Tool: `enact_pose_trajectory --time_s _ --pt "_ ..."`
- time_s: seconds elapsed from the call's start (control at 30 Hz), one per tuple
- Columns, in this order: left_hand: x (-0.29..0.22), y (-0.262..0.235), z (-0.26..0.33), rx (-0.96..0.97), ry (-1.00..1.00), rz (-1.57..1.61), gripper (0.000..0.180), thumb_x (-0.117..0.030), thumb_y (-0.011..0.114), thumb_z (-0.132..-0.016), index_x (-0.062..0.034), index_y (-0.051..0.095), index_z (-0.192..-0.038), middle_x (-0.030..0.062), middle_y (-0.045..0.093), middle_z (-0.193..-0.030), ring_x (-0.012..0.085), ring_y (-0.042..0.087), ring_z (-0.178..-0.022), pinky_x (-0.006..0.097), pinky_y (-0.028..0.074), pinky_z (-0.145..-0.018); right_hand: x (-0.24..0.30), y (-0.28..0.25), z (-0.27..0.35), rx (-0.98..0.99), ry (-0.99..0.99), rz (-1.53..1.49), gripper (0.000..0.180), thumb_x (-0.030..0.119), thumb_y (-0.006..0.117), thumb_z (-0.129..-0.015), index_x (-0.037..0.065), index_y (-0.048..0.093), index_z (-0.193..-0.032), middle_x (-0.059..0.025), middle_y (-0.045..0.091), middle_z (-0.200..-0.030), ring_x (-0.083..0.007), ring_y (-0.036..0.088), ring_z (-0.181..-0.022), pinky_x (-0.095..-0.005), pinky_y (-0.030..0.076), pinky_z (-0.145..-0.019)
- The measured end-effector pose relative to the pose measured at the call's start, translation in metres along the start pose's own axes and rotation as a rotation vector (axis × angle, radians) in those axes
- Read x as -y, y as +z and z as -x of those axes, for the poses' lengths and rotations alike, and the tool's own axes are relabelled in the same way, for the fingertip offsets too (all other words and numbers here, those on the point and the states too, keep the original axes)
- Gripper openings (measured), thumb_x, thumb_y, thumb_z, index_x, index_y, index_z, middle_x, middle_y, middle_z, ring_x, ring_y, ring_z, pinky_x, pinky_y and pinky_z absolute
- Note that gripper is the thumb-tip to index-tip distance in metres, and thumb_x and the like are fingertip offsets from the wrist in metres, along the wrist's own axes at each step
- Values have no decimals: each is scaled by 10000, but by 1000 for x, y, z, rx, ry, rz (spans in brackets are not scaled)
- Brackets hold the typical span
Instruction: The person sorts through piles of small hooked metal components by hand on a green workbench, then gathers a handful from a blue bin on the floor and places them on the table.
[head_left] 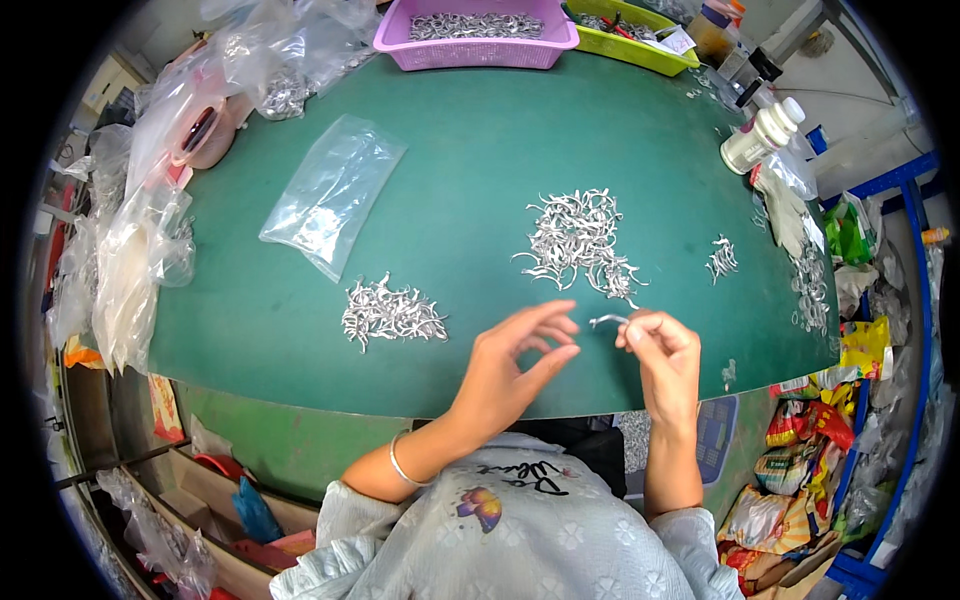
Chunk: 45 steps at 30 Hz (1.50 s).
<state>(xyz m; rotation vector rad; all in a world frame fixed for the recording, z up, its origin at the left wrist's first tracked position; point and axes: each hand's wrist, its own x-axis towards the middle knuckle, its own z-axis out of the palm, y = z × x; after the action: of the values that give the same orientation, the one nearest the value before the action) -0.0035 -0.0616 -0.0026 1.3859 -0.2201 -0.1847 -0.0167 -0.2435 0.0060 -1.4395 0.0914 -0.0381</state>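
Observation:
Between the thumb and fingers of my right hand (662,352) is a small curved silver metal piece (608,320), its free end pointing left. My left hand (522,358) hovers beside it with fingers apart and nothing between them. Just beyond both hands lies a large pile of similar curved metal pieces (575,240) on the green table (460,130). To the left of my left hand sits a second pile (392,312). A much smaller heap (721,260) rests farther right. What the pieces are for, I cannot tell.
A clear plastic bag (335,195) lies flat at left. Along the back stand a purple basket (476,50) of metal pieces and a yellow-green basket (630,45). A white bottle (762,136) and glove (785,210) line the right edge; plastic bags (130,280) crowd the left.

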Motion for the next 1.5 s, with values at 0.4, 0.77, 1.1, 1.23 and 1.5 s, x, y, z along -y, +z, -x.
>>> enact_pose_trajectory --time_s 0.4,0.77,1.1,1.23,1.5 --pt "-17 3 8 109 -89 255 219 20 620 -808 42 596 -1024 89 644 -866 149 617 -803 263 498 -738 18 11 22 70 -294 326 210 -51 678 -676 -35 636 -882 -94 632 -795 -196 565 -749 -293 441 -648" --pt "-23 7 15 144 -70 392 237 35 646 -782 50 582 -1010 115 641 -906 161 621 -848 277 504 -768 20 16 34 128 -36 -180 43 -58 586 -807 -66 612 -841 -126 584 -794 -162 573 -714 -254 488 -642" --pt "-28 5 18 167 -158 438 157 120 600 -776 86 571 -927 187 633 -920 217 633 -869 328 529 -793 23 20 38 99 -143 -93 66 -3 626 -805 -61 607 -828 -118 586 -780 -171 562 -705 -265 486 -631" --pt "-29 5 19 169 -176 439 141 122 589 -784 88 574 -920 191 633 -924 220 635 -866 323 532 -788 22 20 40 39 -281 133 97 24 669 -767 -50 615 -800 -108 605 -742 -195 553 -695 -291 462 -623" --pt "-23 6 19 156 -129 470 166 58 612 -802 80 604 -966 147 626 -953 170 615 -870 279 512 -774 29 22 39 -44 -726 710 147 21 710 -654 -4 647 -784 -85 624 -740 -215 533 -676 -316 394 -607"
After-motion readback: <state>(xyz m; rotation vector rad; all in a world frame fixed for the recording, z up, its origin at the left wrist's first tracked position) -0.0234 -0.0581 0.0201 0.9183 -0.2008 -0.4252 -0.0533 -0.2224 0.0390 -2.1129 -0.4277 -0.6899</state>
